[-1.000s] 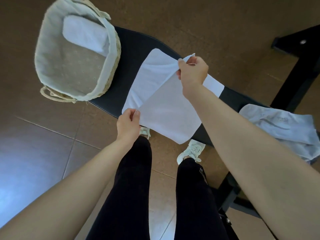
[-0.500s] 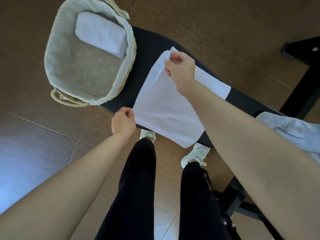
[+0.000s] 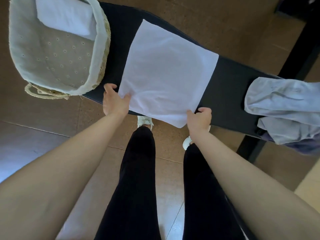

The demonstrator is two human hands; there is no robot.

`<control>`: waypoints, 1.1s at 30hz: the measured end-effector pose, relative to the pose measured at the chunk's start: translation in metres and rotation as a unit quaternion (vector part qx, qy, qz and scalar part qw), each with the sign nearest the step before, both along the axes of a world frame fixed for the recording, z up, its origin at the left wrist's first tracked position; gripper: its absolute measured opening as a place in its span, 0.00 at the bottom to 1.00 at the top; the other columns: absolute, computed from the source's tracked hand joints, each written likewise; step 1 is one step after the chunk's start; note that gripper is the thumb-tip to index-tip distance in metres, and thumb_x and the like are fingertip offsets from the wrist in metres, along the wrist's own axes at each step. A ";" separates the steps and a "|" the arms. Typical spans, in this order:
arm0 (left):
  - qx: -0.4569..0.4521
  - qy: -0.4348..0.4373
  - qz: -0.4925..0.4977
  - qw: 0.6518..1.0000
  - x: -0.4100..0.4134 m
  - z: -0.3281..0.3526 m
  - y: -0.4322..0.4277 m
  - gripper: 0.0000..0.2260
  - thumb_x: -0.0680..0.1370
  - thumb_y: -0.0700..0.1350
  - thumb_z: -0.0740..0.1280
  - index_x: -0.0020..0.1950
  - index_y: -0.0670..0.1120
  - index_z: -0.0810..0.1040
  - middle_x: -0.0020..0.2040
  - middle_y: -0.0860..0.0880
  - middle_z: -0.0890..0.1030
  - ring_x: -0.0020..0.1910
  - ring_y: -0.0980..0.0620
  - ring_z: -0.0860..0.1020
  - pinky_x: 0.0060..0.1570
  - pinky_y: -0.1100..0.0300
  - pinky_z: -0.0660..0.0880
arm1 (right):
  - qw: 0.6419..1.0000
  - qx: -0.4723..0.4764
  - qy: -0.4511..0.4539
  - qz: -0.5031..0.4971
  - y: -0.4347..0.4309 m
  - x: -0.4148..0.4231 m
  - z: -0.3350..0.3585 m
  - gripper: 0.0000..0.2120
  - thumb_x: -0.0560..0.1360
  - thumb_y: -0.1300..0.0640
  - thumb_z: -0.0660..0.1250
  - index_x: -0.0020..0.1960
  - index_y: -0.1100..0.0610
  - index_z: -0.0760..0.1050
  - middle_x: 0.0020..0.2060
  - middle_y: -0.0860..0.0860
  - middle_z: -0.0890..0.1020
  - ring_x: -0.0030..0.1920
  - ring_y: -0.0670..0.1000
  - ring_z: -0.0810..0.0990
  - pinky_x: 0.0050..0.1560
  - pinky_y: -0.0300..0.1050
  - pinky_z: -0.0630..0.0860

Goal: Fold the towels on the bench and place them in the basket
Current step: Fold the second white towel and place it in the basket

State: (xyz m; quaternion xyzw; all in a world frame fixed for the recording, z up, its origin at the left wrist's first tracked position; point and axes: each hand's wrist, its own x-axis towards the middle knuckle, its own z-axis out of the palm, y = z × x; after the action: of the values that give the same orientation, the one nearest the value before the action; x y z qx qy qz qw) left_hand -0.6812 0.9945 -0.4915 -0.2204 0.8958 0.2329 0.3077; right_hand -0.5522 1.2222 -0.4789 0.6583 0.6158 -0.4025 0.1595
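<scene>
A white towel lies flat, folded into a rectangle, across the black bench. Its near edge hangs over the bench's front. My left hand pinches the towel's near left corner. My right hand grips the near right corner. A lined wicker basket stands at the bench's left end, and a folded white towel rests inside it at the far side. A crumpled pale grey towel lies on the bench's right end.
Brown tiled floor surrounds the bench. My legs in black trousers and white shoes stand just in front of it. A black frame post rises at the far right behind the bench.
My right hand laid the raised towel half down flat, then moved from the far edge to the near right corner. My left hand stayed at the near left corner.
</scene>
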 end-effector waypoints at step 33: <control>0.269 -0.146 0.139 0.942 0.052 0.082 -0.017 0.15 0.82 0.33 0.61 0.58 0.46 0.83 0.45 0.43 0.81 0.34 0.52 0.76 0.31 0.62 0.69 | 0.966 -0.192 0.165 -0.042 0.075 0.068 0.065 0.14 0.80 0.68 0.62 0.56 0.57 0.84 0.56 0.58 0.85 0.44 0.55 0.85 0.42 0.43 0.82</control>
State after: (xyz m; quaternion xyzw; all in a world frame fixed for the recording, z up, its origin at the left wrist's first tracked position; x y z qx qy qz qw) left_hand -0.6293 0.9778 -0.4100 -0.2831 0.7057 0.4706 0.4476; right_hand -0.4844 1.2969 -0.4137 0.5649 0.5167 -0.6226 0.1620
